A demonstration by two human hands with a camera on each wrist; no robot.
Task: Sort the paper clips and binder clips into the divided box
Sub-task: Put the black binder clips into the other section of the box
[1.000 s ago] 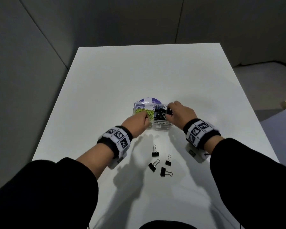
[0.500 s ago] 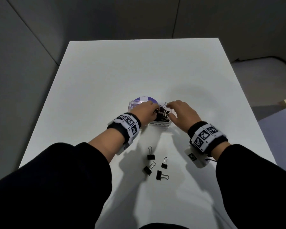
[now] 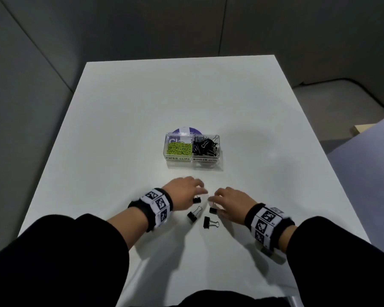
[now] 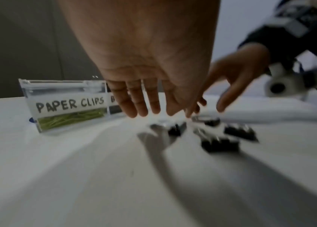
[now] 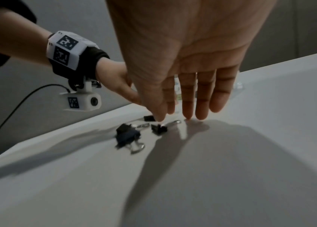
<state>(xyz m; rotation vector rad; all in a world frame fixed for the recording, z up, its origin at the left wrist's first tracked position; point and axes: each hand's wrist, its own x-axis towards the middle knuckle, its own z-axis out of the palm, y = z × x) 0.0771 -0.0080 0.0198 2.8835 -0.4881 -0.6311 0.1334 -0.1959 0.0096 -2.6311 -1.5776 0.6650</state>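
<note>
A: Why are both hands low by the table's near edge?

B: Four black binder clips point(image 3: 205, 213) lie there. The left hand point(image 3: 182, 192) and right hand point(image 3: 230, 201) reach with fingers straight and spread, holding nothing.

A: And the divided box point(image 3: 192, 160)?

B: Mid-table, waiting.

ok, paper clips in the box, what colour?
Lime green paper clips; head view shows them best.

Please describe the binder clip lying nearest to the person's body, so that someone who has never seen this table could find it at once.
On the white table, nearer the person than the clear divided box, four loose black binder clips lie between the two hands. The wanted binder clip is the one closest to the person. Unlike its neighbours, its wire handles point toward the right hand's side.
</note>
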